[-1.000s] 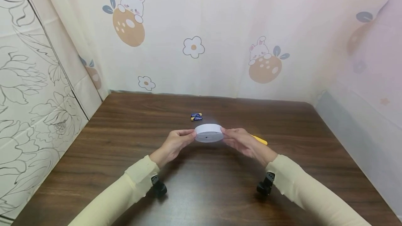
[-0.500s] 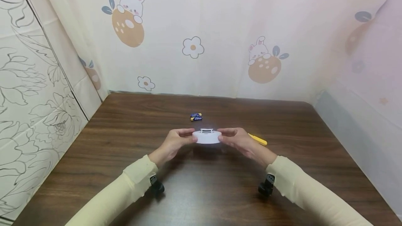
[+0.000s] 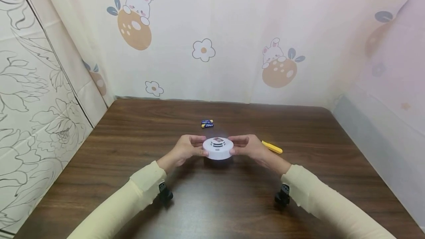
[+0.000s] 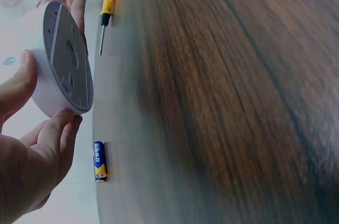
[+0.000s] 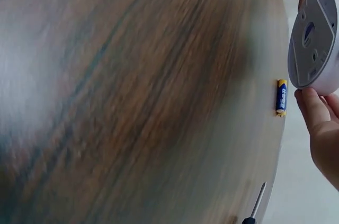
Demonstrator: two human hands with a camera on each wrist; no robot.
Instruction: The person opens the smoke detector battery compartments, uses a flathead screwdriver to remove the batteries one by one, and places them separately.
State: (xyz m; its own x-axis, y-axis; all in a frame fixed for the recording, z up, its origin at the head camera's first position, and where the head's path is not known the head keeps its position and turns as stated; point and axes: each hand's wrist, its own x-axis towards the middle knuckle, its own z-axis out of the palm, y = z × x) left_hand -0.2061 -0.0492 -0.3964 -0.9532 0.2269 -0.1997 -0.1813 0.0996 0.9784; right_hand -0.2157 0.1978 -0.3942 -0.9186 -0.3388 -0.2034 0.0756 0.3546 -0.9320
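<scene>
A round white smoke detector (image 3: 217,153) is held above the table between both hands, its vented dome facing up. My left hand (image 3: 184,149) pinches its left rim, thumb in front and fingers behind. On the opposite rim my right hand (image 3: 254,148) grips it the same way. The flat base of the smoke detector (image 4: 69,60), with a central hole and small slots, shows in the left wrist view. From the right wrist view the same base (image 5: 310,44) is seen, apart from the tabletop.
Two blue-and-yellow batteries (image 3: 207,123) lie side by side behind the smoke detector. A screwdriver with a yellow handle (image 3: 273,147) lies on the brown wooden table (image 3: 149,121) just beyond the right hand. A patterned cloth (image 3: 232,73) hangs behind the table.
The smoke detector has been tilted over from showing its flat base to showing its vented top, and sits slightly lower. Both hands keep their hold, thumbs now nearer the front.
</scene>
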